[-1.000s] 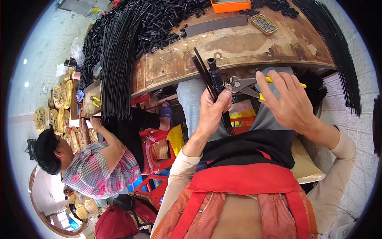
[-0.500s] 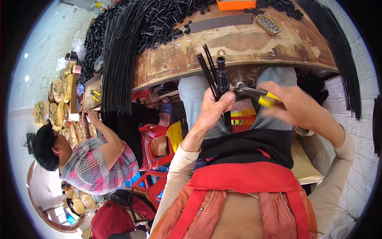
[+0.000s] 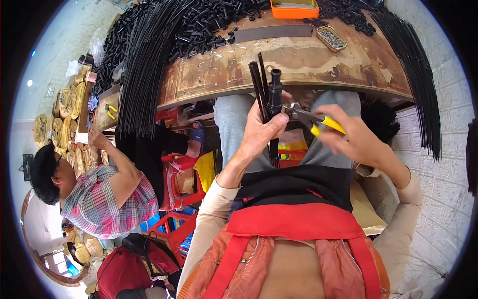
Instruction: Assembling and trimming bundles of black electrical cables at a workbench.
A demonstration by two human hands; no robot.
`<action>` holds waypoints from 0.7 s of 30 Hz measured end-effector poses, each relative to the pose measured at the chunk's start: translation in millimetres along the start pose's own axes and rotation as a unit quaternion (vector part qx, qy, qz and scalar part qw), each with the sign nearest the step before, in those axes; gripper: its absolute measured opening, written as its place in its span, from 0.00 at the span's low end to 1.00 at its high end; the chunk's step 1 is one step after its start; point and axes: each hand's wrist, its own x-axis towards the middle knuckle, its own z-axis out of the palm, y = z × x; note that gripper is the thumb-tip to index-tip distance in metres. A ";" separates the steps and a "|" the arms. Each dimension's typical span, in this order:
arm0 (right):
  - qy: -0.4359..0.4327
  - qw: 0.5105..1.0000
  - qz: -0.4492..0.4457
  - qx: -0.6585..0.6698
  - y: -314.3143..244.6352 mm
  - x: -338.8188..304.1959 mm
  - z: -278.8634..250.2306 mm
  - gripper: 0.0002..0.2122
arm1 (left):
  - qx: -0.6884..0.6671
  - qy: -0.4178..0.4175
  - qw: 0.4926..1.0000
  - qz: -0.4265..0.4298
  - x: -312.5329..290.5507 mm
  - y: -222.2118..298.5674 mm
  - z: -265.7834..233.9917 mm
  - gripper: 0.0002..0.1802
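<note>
My left hand (image 3: pixel 264 132) is wrapped round a black tubular plastic fitting (image 3: pixel 275 94) together with several thin black rods (image 3: pixel 260 82), all standing roughly upright above my lap. In my right hand (image 3: pixel 351 134) are pliers with yellow handles (image 3: pixel 330 123). Their metal jaws (image 3: pixel 298 112) meet the side of the fitting near my left fingertips. Whether a small part sits between the jaws I cannot tell. Some fingers of the right hand are smeared by motion, and the left fingers are partly hidden behind the fitting.
The worn wooden table (image 3: pixel 214 74) carries a heap of black fittings (image 3: pixel 214 25), long black rods (image 3: pixel 149 74), a grey strip (image 3: pixel 274 33), a small metal-filled tray (image 3: pixel 331 38) and an orange box (image 3: pixel 295 9). At left, a person in a checked shirt (image 3: pixel 107 202) works beside other yellow pliers (image 3: pixel 111 111).
The pliers' handles now sit wider apart and my right hand has come slightly nearer the left. The whole view has shifted a little; the left hand keeps its grip.
</note>
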 end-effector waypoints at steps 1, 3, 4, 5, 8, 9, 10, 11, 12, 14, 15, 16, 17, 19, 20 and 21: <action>-0.002 1.000 -0.001 0.000 4.5 0.1 2.7 0.23 | -0.017 -0.042 0.999 0.002 -0.8 2.2 -1.5 0.35; -0.253 0.892 0.130 0.352 13.6 1.5 5.3 0.22 | -0.025 -0.065 0.998 0.004 -0.9 3.2 -3.5 0.37; -0.209 0.906 0.148 0.338 11.3 -5.3 15.8 0.21 | -0.029 -0.070 0.997 -0.015 -3.7 3.1 -4.1 0.36; -0.088 0.959 0.119 0.241 5.5 -12.2 27.0 0.21 | -0.031 -0.074 0.996 -0.038 -5.0 4.1 -3.2 0.35; 0.049 0.997 -0.004 -0.057 22.5 -4.0 18.1 0.25 | 0.049 -0.015 0.999 -0.018 1.7 12.2 1.4 0.28; 0.156 0.959 -0.143 -0.188 25.1 3.1 16.4 0.25 | 0.113 0.005 0.993 0.017 2.8 15.6 3.0 0.23; 0.256 0.873 -0.275 -0.310 26.6 5.7 16.5 0.25 | 0.098 0.015 0.995 -0.006 -0.9 18.9 4.8 0.22; 0.256 0.873 -0.276 -0.311 26.5 4.5 16.4 0.25 | 0.098 0.015 0.995 -0.005 -2.4 18.7 3.3 0.22; 0.234 0.877 -0.278 -0.313 26.2 1.5 16.4 0.23 | 0.066 -0.006 0.998 -0.016 -3.7 17.5 1.0 0.22; 0.212 0.883 -0.278 -0.313 17.3 -3.8 12.9 0.21 | 0.023 -0.049 0.998 -0.029 -4.9 17.1 -1.4 0.23; 0.046 0.993 -0.098 -0.047 5.6 -8.0 7.6 0.20 | 0.023 -0.050 0.998 -0.032 -4.9 16.0 -3.9 0.23; -0.127 0.961 0.095 0.226 -0.1 -10.7 6.2 0.19 | 0.009 -0.082 0.996 -0.035 -5.3 14.3 -7.1 0.24; -0.123 0.961 0.095 0.229 3.6 -10.4 7.9 0.19 | -0.004 -0.116 0.992 -0.038 -3.3 14.5 -8.4 0.25; -0.228 0.878 0.162 0.389 14.3 -10.1 12.8 0.19 | 0.022 -0.124 0.992 -0.029 -4.6 15.6 -4.6 0.26; -0.176 0.938 0.140 0.262 4.8 -13.1 12.8 0.18 | 0.021 -0.106 0.994 -0.032 -7.2 17.9 -3.6 0.25; -0.175 0.938 0.140 0.265 9.6 -12.6 14.5 0.18 | 0.020 -0.088 0.995 -0.035 -8.6 19.3 -3.7 0.25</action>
